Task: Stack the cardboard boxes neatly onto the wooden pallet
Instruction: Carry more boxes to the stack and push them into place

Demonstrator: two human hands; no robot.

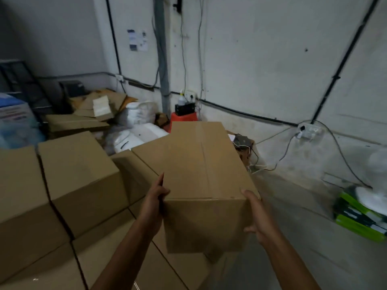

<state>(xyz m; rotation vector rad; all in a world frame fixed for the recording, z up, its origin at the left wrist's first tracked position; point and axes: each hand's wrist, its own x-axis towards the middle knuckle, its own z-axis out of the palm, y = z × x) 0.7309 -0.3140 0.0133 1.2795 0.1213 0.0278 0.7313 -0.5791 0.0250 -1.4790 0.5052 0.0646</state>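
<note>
I hold a sealed brown cardboard box [205, 181] in the air in front of me, long side pointing away, tape seam on top. My left hand [156, 197] grips its near left edge, thumb on the top corner. My right hand [256, 214] clasps the near right side, thumb over the top edge. Left of it and below it stand several stacked cardboard boxes [79, 176], in two layers. A further box [150, 153] lies just behind the carried one. The stack hides the pallet.
Flattened cartons [83, 120] and white sacks [138, 116] pile up in the far corner beside a red stool [183, 118]. Cables and wall sockets [308, 129] run along the right wall. Green packs [360, 218] lie on the bare concrete floor [293, 237] at right.
</note>
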